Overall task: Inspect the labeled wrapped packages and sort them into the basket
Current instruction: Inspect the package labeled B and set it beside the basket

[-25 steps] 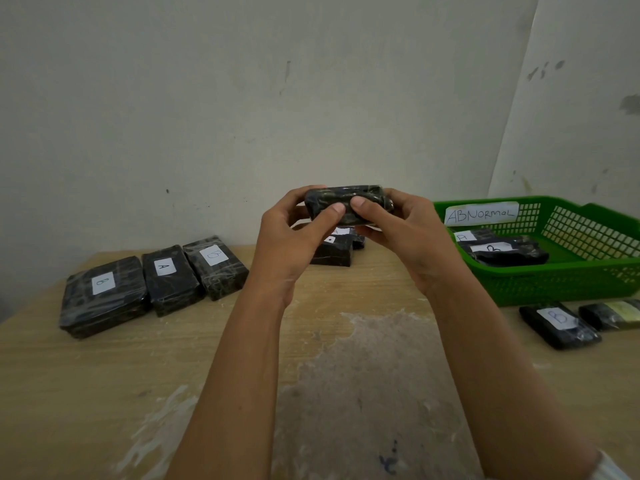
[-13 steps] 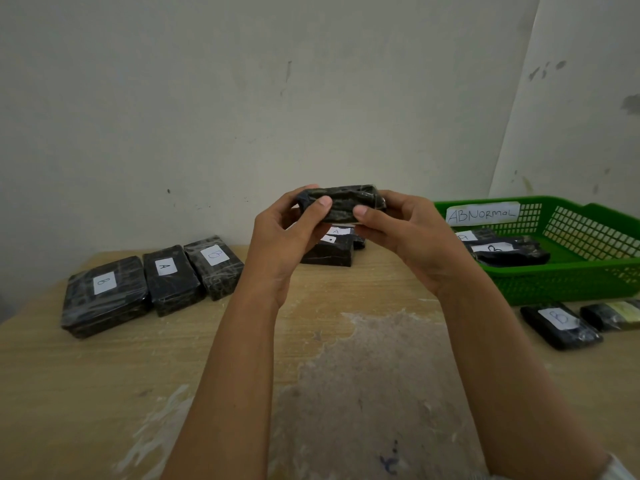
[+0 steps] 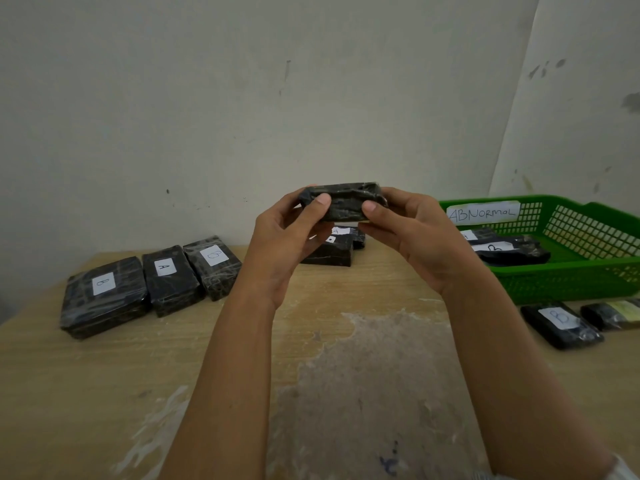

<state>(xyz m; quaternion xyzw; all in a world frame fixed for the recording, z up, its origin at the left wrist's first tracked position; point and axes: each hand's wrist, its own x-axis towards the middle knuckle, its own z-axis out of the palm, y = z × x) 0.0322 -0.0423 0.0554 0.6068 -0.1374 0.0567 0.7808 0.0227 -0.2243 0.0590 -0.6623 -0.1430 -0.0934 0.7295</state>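
A dark wrapped package (image 3: 343, 201) is held up above the wooden tabletop (image 3: 104, 375), pinched at its ends between the left hand (image 3: 287, 244) and the right hand (image 3: 415, 233), thumbs pressed on its near face. A green basket (image 3: 571, 282) labelled "ABNORMAL" is seen at the right with two packages inside, and two more are laid just in front of it. Three labelled packages (image 3: 166, 278) are lined up at the left, others behind the hands.
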